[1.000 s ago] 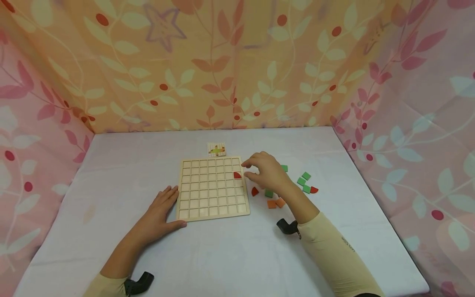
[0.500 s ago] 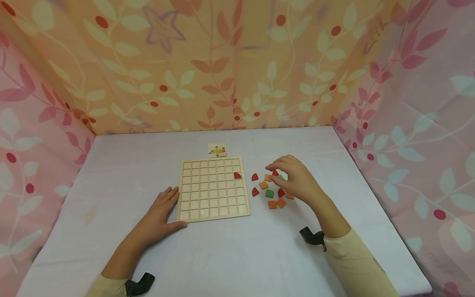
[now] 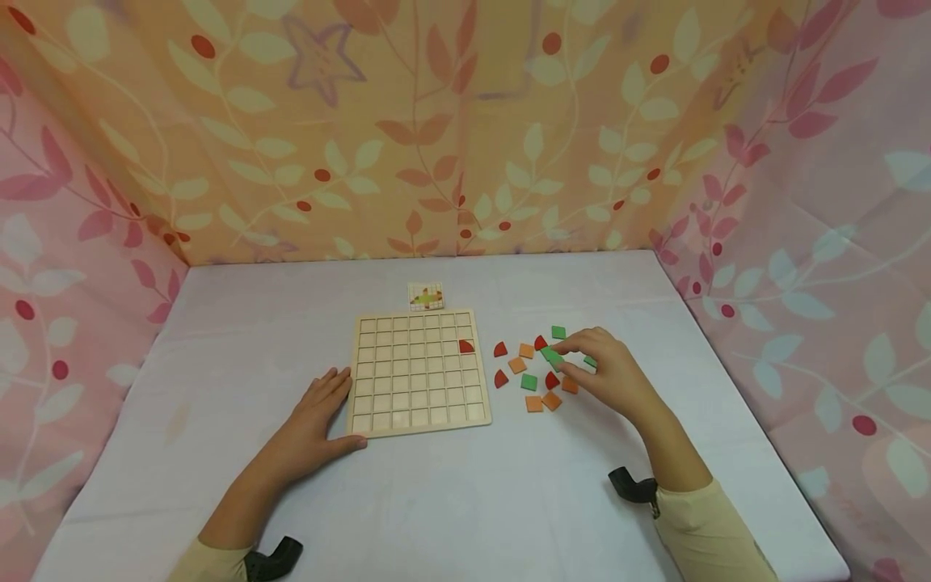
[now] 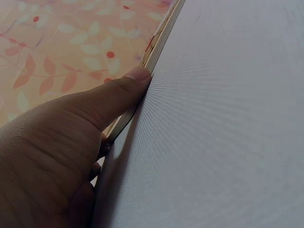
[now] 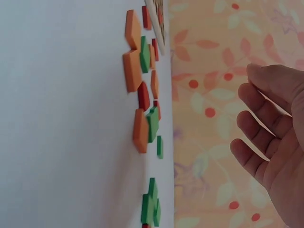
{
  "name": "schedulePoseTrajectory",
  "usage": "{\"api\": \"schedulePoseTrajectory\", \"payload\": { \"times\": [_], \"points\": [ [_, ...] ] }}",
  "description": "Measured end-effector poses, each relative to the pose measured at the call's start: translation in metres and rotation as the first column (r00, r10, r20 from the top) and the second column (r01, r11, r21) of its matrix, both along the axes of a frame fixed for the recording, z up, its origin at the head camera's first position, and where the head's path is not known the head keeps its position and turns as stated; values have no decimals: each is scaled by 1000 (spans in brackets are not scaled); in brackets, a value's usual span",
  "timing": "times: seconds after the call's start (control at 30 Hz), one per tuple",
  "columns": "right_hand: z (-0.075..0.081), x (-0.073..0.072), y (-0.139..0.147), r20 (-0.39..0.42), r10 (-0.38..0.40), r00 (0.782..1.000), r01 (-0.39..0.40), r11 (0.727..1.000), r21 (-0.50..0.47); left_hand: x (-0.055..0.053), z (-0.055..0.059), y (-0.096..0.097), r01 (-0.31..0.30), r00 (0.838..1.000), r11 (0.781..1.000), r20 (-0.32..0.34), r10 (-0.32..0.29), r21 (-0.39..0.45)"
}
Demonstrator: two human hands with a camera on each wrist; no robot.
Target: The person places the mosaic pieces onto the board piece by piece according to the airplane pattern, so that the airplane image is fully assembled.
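Observation:
My left hand [image 3: 313, 424] lies at the lower left corner of the pale wooden grid board [image 3: 356, 372]. Its fingers touch the left side, and the left wrist view shows the thumb [image 4: 114, 97] against the board's edge. One red quarter-round tile [image 3: 466, 347] sits in a cell near the board's right side. Over the loose tiles hovers my right hand [image 3: 607, 364], fingers relaxed and apart from the thumb. Nothing is between them in the right wrist view. Green tiles [image 3: 551, 357] lie just beyond its fingertips, and an orange tile [image 3: 570, 385] is below it.
A small pattern card [image 3: 425, 297] lies behind the board. Loose red tiles [image 3: 500, 349], orange tiles [image 3: 534, 403] and a green tile [image 3: 528, 382] are scattered right of the board. More green tiles [image 5: 148, 206] lie farther right. Patterned cloth walls [image 3: 451, 162] surround the white table.
My right hand has moved right and a little toward me, from beside the board's right edge to over the loose tiles, uncovering several of them. The left hand stays in place.

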State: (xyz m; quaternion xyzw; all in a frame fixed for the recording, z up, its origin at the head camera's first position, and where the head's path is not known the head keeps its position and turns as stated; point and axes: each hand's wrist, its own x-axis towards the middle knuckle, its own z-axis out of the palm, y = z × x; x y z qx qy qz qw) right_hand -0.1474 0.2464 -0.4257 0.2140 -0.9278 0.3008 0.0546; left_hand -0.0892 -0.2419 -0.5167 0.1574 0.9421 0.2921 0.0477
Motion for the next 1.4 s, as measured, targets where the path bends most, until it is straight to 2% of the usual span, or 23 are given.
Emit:
{"api": "schedulePoseTrajectory", "payload": {
  "times": [0.23, 0.5, 0.87, 1.1, 1.4],
  "points": [
    [-14, 0, 13, -1, -34, 999, 33, 998, -51, 0, 0, 0, 6, 1000, 1000, -7, -6, 0],
    [-27, 0, 23, 36, -43, 998, 45, 996, -77, 1, 2, 1, 12, 1000, 1000, -7, -12, 6],
    [-45, -3, 38, 76, -60, 995, 65, 996, -56, 3, 4, 2, -3, 1000, 1000, 0, 3, 2],
    [-54, -4, 45, 126, -11, 992, 20, 998, -65, 2, 5, 3, -1, 1000, 1000, 0, 1, 1],
    [-61, -7, 47, 145, 36, 989, -35, 999, -9, 2, 6, 2, 7, 1000, 1000, -8, -7, -7]
  ]
}}
